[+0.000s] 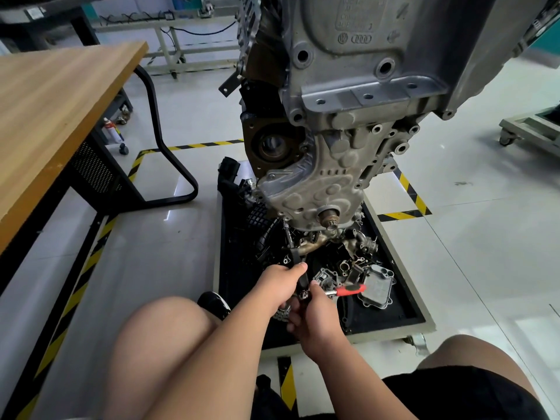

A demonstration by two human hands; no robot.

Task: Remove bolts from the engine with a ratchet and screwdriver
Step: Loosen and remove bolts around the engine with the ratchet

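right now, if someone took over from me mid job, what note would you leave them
Left hand: grips the screwdriver by its black handle; shaft tip meets the timing cover at its lower edge.
Right hand: pinches the ratchet at its head, by the screwdriver's butt end; red handle points right.
Done: loose parts lie in the tray below.
Left: the bolt at the tip, too small to judge.

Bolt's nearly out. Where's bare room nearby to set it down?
The wooden tabletop to the left shows bare. On the black tray, the near right corner beside the grey cover looks free. Crowded: under the engine, among loose parts, where the left hand grips the screwdriver and the right hand the ratchet.
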